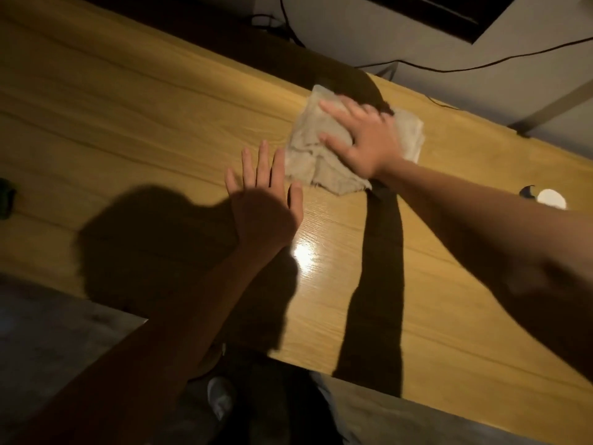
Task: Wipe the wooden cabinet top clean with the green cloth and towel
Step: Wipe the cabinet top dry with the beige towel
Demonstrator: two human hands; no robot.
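towel [324, 149] near far edge, right hand [365, 136] pressing

A single head-worn, wide-angle view looks steeply down and forward, tilted so the wooden worktop [134, 117] runs diagonally. It sits close above both outstretched forearms; floor and wall edge the frame.

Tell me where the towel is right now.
In the head view the towel lies on the wooden cabinet top, right of centre near its far edge, pressed flat under the right hand, with the left hand's fingertips beside its near-left corner.
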